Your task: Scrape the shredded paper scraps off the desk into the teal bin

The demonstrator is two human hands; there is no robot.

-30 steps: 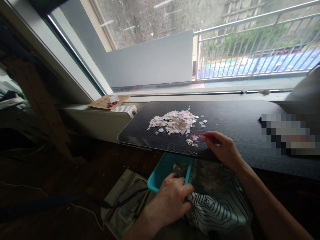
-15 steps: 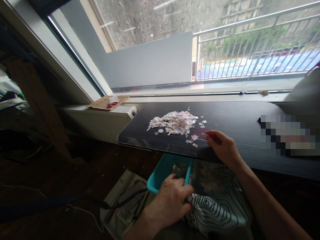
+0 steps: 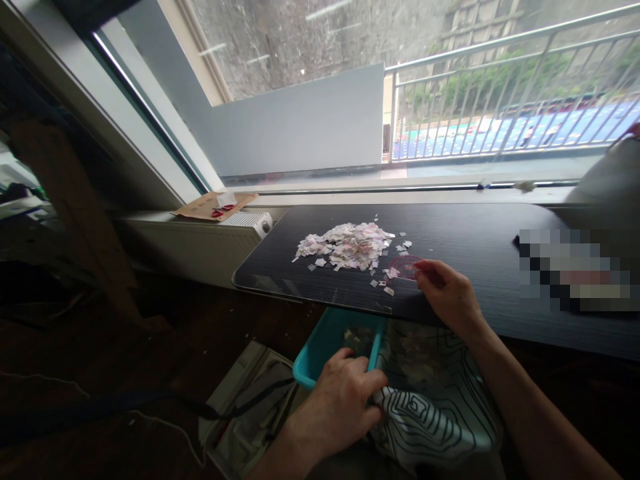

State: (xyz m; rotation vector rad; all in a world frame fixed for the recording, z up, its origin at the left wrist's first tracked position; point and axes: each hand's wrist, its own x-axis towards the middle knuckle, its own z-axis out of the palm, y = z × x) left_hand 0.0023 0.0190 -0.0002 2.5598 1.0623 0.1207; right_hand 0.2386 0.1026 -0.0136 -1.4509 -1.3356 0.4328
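My right hand [image 3: 447, 287] is over the dark tabletop, its thumb and fingers pinching a pink see-through protractor [image 3: 403, 264]. The protractor's curved end lies beside a few stray paper bits [image 3: 389, 291]. Left of it spreads a heap of small cut paper pieces [image 3: 356, 244]. Below the table edge, my left hand [image 3: 345, 390] is closed over the right rim of a turquoise plastic bin [image 3: 309, 353]; some scraps show inside it. Against that hand's fingers lies a white cloth with black lines [image 3: 425, 417], with pale scraps in its hollow.
The black table [image 3: 480, 240] stands against a window. A radiator [image 3: 200, 247] is to its left, with cardboard [image 3: 195, 207] and red-handled scissors [image 3: 223, 211] on top. A blurred-out item [image 3: 575, 270] lies at the table's right. An open case [image 3: 245, 407] sits on the floor.
The protractor and my right hand have shifted very slightly to the right. My left hand stays in place on the bin's rim, and the paper heap looks the same.
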